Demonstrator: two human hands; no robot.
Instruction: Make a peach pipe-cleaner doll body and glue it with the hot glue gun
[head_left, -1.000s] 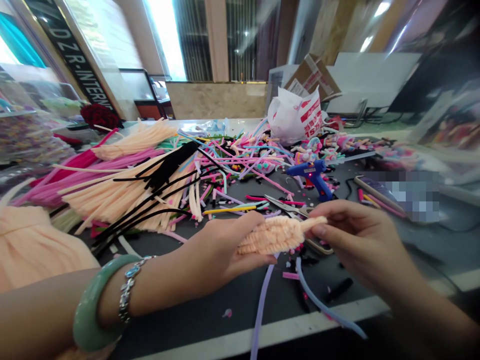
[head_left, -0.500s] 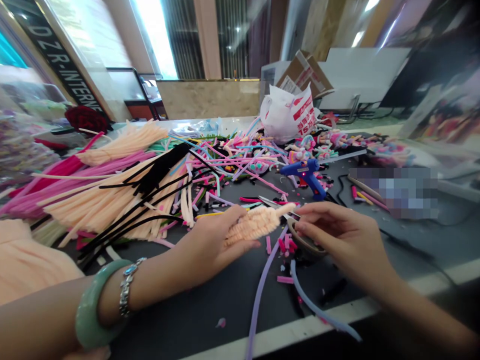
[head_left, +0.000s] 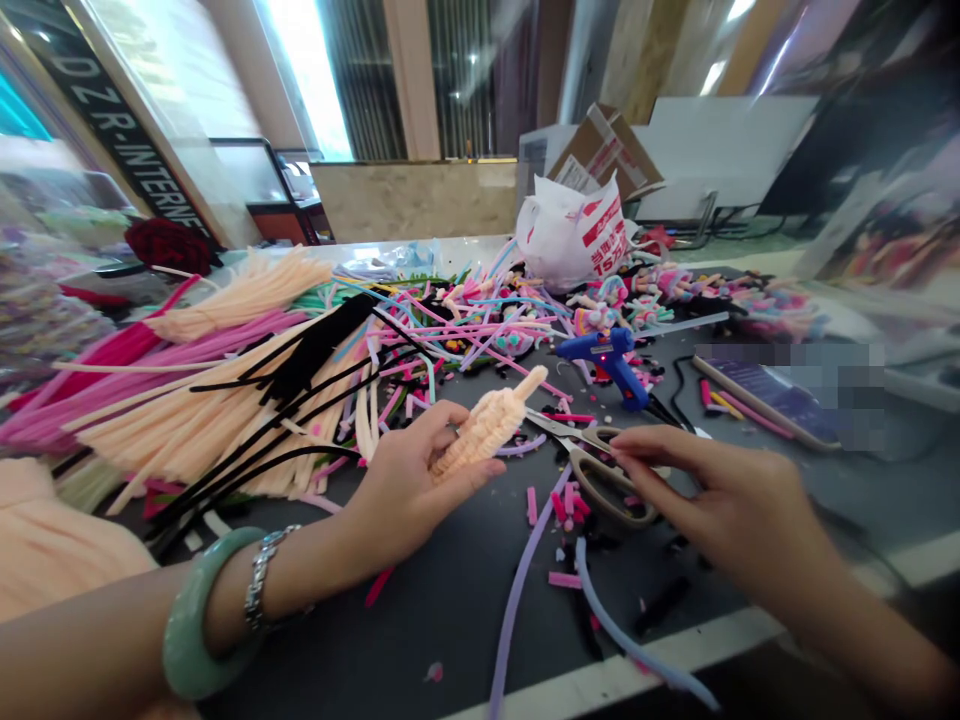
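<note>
My left hand [head_left: 409,485] is closed round a peach coil of wound pipe cleaner [head_left: 489,428], which points up and to the right. My right hand [head_left: 712,495] lies just right of a pair of scissors [head_left: 600,465] on the dark table [head_left: 450,600]. Its fingertips touch the scissors' beige handles, and the fingers are stretched forward. A lilac pipe cleaner [head_left: 517,590] and a pale blue one [head_left: 630,640] lie on the table below the hands.
A big heap of peach, pink and black pipe cleaners [head_left: 225,390] fills the left. A blue glue gun [head_left: 611,355] stands behind the scissors. A phone [head_left: 765,395] lies at the right. A white plastic bag [head_left: 574,235] and a cardboard box [head_left: 600,150] sit further back.
My right hand let go of the coil's tip and dropped to the scissors' handles. My left hand tilted the coil upward and drew it slightly left.
</note>
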